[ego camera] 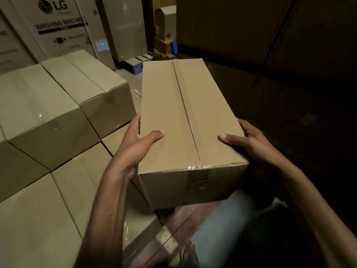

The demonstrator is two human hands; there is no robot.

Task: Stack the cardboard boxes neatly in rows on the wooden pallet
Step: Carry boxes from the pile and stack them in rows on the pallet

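- Fingers (135,123) of L hand (135,146): curled against left side of box (170,113), thumb laid flat on top.
- R hand (251,140): mirror grip on right side, thumb on top; other fingers mostly hidden past the edge.
- Box: taped shut, held clear of floor, long axis pointing away, just right of stack (48,113).
- Stack: plain boxes in rows, two levels, taped seams.
- Bkgd: LG washing-machine carton (58,28) top left; bare foot (188,252) at bottom.

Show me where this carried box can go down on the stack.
Bare lower-layer box tops lie open in front of the upper row of boxes, left of the held box. Bare floor shows beneath it. Behind, the washing machine cartons crowd close.
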